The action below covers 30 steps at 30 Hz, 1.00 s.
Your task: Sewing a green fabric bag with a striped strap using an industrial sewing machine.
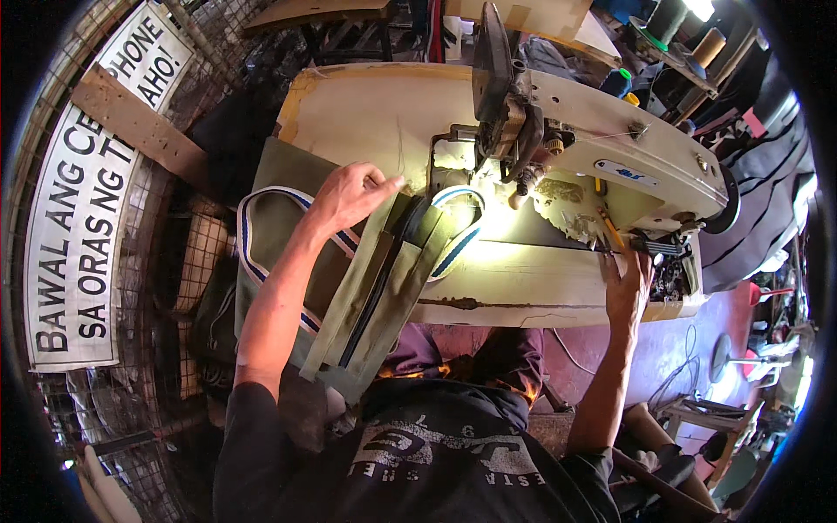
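Note:
On the left of the sewing machine table lies an olive-green fabric piece (349,336) with a long dark zipper (377,292). Striped webbing (457,257), white with blue, loops out from it on both sides. My left hand (353,200) is over the fabric's upper part, fingers curled and thumb and forefinger pinched. A fine thread runs close to those fingertips, but whether they hold it is unclear. At the right end of the table, my right hand (628,283) reaches in with fingers extended, by a slim yellow-handled tool (613,229); contact is hard to make out.
The sewing machine (632,131) stands across the table (366,105), its lamp lighting the needle area. Thread cones (667,22) are on a rack at the far right. A wire mesh partition (196,253) with a white sign is at left. Dark grey fabric (758,200) hangs at right.

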Motion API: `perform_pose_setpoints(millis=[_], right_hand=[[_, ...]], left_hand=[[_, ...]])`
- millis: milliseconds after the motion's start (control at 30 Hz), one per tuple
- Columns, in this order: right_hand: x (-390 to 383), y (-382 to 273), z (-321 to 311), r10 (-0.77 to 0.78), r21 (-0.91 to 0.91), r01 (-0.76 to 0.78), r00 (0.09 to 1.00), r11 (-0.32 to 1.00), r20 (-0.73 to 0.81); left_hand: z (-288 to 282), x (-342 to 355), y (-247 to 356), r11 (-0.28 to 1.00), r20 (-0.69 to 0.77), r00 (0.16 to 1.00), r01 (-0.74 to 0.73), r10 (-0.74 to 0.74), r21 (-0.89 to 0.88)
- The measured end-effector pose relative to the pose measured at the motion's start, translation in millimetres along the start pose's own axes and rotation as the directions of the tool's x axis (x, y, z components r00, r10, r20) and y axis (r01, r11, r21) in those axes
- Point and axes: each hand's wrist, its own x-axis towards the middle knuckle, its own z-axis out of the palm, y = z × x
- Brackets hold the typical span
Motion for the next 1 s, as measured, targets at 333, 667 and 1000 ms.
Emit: perform_pose_setpoints(millis=[333,667,1000], right_hand=[[-8.6,7.6,0.9,0.031,-0.042,-0.022,0.97,0.999,0.242],[-10.9,-167.9,-29.1,-0.384,0.489,0.216,0.882,0.845,0.273],[63.1,-269.8,49.0,-0.607,0.169,0.587,0.788,0.792,0.103]], left_hand=[[4.1,56.6,8.8,0.983,0.212,0.975,-0.099,0.065,0.153],[4.5,66.8,-17.8,0.962,0.297,0.945,-0.056,0.137,-0.265],[1.4,72.2,-30.3,0.905,0.312,0.92,-0.091,0.236,-0.415]])
